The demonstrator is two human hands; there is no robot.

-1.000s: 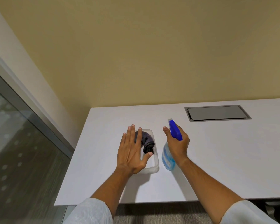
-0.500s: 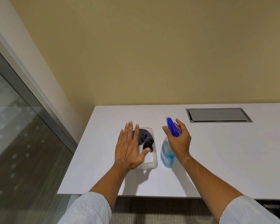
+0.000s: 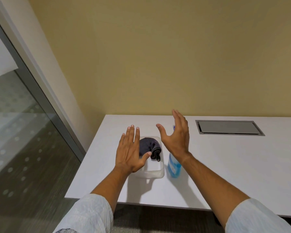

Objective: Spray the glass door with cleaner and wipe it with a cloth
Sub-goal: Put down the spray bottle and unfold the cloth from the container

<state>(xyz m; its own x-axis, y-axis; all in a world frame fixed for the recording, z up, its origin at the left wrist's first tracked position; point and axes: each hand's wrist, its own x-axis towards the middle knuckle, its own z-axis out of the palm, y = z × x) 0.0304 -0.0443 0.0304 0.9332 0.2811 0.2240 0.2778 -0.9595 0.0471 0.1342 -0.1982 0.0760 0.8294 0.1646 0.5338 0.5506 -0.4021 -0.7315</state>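
A dark grey cloth (image 3: 149, 146) lies bunched in a clear plastic tub (image 3: 154, 173) on the white table (image 3: 225, 165). Just right of the tub stands a spray bottle (image 3: 173, 167) of blue cleaner, its blue head mostly hidden behind my right hand (image 3: 175, 138). That hand is raised above the bottle, fingers spread, holding nothing. My left hand (image 3: 130, 152) hovers flat and open over the tub's left side. The glass door (image 3: 15, 132) with its grey frame fills the left of the view.
A grey metal cable hatch (image 3: 228, 127) is set into the table at the back right. A beige wall runs behind the table. The table's near edge lies just in front of my forearms, with dark carpet below.
My right hand has let go of the spray bottle's head and risen above it with fingers open. The bottle stays standing. The view has tilted upward.
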